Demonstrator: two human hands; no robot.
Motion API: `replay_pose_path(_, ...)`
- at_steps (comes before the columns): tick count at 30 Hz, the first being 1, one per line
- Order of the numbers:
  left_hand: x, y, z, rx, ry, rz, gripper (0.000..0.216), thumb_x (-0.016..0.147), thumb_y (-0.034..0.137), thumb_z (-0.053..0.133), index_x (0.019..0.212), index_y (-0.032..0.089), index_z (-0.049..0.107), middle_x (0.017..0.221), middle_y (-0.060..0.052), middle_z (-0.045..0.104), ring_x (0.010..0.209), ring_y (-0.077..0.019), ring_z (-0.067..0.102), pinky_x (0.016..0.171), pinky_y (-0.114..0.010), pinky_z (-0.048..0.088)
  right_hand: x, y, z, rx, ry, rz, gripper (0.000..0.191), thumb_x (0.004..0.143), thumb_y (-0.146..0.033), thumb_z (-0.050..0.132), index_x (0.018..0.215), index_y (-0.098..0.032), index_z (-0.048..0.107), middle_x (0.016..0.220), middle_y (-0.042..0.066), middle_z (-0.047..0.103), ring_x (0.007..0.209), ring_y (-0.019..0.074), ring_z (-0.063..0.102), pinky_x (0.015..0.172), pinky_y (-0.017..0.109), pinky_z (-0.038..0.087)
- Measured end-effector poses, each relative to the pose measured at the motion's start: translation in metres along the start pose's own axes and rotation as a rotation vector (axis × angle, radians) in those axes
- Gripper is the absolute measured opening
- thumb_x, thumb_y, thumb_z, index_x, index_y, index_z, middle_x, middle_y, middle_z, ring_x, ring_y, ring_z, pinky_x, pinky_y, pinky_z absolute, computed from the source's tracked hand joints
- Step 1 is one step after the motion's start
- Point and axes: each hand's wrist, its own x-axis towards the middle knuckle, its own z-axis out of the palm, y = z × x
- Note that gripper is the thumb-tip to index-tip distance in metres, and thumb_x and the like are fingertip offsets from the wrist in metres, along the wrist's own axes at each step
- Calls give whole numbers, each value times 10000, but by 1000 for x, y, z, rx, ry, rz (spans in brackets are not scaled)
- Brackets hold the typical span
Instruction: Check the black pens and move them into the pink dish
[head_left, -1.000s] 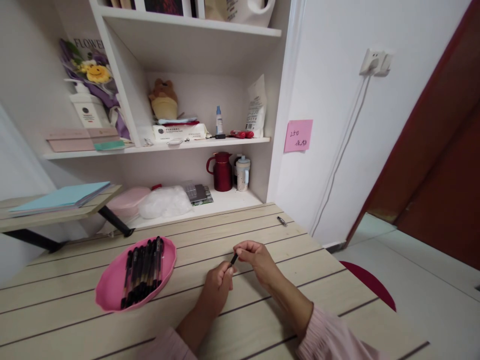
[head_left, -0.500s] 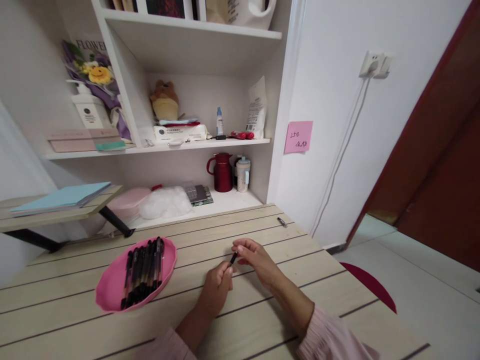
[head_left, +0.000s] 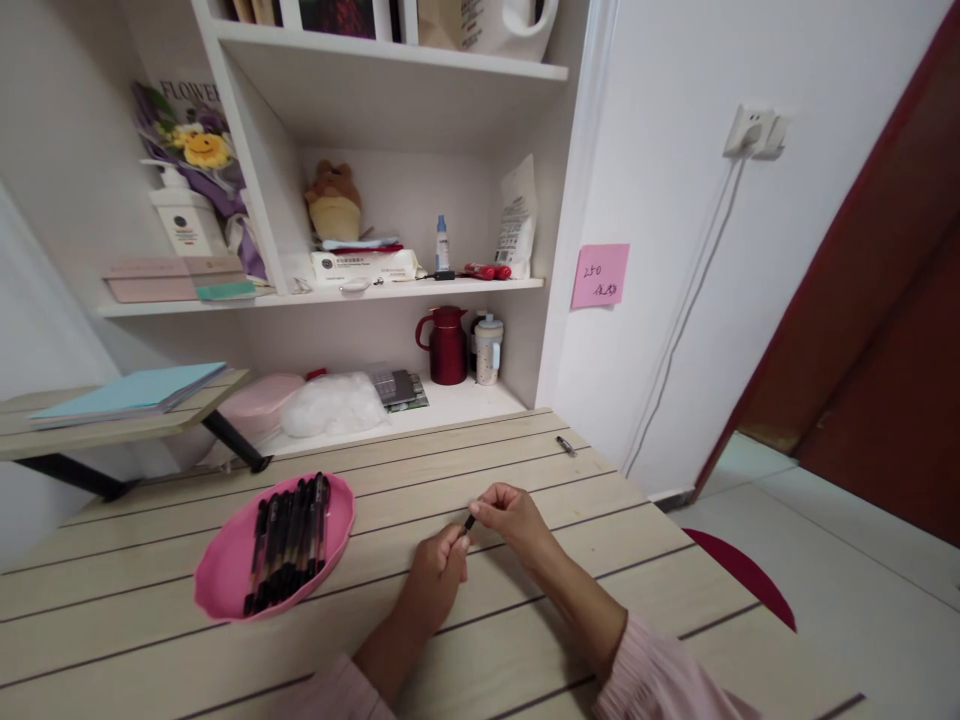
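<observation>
Between my hands is a black pen, only a short dark length of it showing. My left hand is closed around its lower part, which the fingers hide. The thumb and fingers of my right hand pinch the pen's upper end. To the left, a pink scalloped dish holds several black pens lying side by side. A small dark piece with a shiny part, like a pen cap, lies on the table beyond my right hand.
The slatted wooden table meets a white shelf unit at the back. On its lowest shelf stand a red jug, a pale cup and a white plastic bag. A small raised stand with blue paper is at left.
My right hand's fingers have closed from a looser, spread pose onto the pen's upper end. My left hand keeps its grip. The view has shifted slightly.
</observation>
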Motion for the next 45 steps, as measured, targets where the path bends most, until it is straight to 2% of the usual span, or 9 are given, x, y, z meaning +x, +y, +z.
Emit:
replay_pose_path(4,0,-4,1,-3,-10,-6,266,843,355,367,727,180,530,485,53,463,475,-111,426,511,-230,309,0,0,-1,65,-143,29,325,559,-384,748,769,-155,653,728,24,632,613,112,523,576,241,398)
replay_pose_path(8,2,-9,1,14,-19,33,273,852,349,361,665,192,482,473,55,457,484,-111,441,538,-236,317,0,0,0,5,-22,2,308,487,-359,788,537,-144,573,492,-40,519,478,70,424,515,223,353)
replay_pose_path(13,3,-11,0,26,-54,22,286,858,360,349,650,199,460,493,53,460,485,-110,426,528,-235,313,-1,-1,-1,77,-157,50,322,559,-390,748,758,-157,649,704,15,621,596,103,510,571,240,390)
replay_pose_path(18,3,-11,0,23,-50,37,293,852,366,358,628,202,452,489,54,460,504,-115,438,548,-238,319,2,3,-2,26,-49,13,296,492,-345,788,538,-140,579,493,-39,521,467,59,405,490,212,317)
replay_pose_path(32,3,-13,1,-65,-8,-26,271,828,383,393,688,185,516,472,50,457,487,-111,418,529,-234,318,21,-1,-20,-132,-230,-9,324,529,-323,761,785,-167,638,670,8,618,592,118,535,585,256,407)
replay_pose_path(34,4,-14,1,-102,10,-70,250,824,387,398,753,183,525,474,56,452,467,-106,390,498,-227,302,43,-10,-43,-342,-51,-88,283,552,-287,741,791,-184,630,723,20,637,664,147,569,619,272,418)
replay_pose_path(37,5,-14,0,-142,20,-81,255,817,406,403,730,187,500,485,51,464,477,-108,394,507,-226,312,74,-27,-90,-766,439,-131,118,604,-207,703,669,-166,613,794,80,645,841,211,578,677,294,390)
replay_pose_path(41,5,-13,1,-191,6,-112,250,804,411,409,718,189,485,487,53,464,452,-103,365,476,-220,296,92,-32,-139,-847,550,-68,98,681,-135,658,621,-114,583,871,167,612,970,261,535,717,332,378)
replay_pose_path(45,5,-17,3,-229,26,-150,222,799,386,418,728,189,493,487,60,440,448,-96,338,448,-210,261,91,-18,-149,-841,513,11,166,814,-258,565,944,-154,581,990,67,582,898,170,566,738,314,462)
